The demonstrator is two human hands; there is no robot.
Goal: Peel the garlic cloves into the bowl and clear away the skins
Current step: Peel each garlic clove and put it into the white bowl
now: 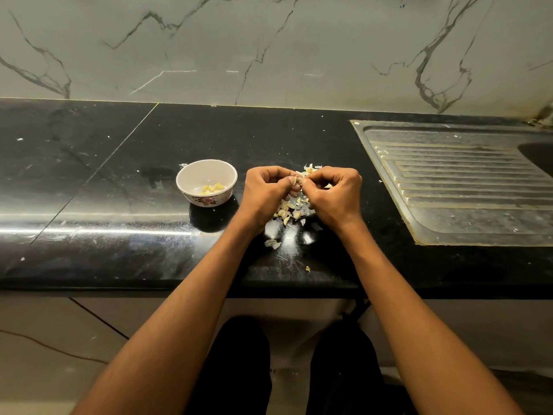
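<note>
Head view, the only one I've got. Dead centre of the frame, my left hand (266, 190) and my right hand (335, 191) are knuckle to knuckle over the glossy black stone counter (119, 175), and pinched between them is one small papery-skinned garlic clove (297, 182). It sits right at my fingertips, touching both hands. I can't make out which way its long axis runs; too much of it is buried under my thumbs.

Left fingers are curled tight, clamping the clove. Right fingers are closed too, thumb and forefinger nipped on the clove's skin at the inner edge, I reckon to tear it away, though the exact bite is too small to read.

The bowl is what matters next: the small white ceramic bowl with a floral band (206, 181) stands just left of my left hand, near but not touching, a few yellowish peeled cloves (212, 188) in its bottom. So the left hand is the nearer one for the drop.

Under and behind my hands lies a loose heap of pale dry garlic skins and cloves (288, 211), with stray flakes lower in the frame. Not yet cleared.
</note>
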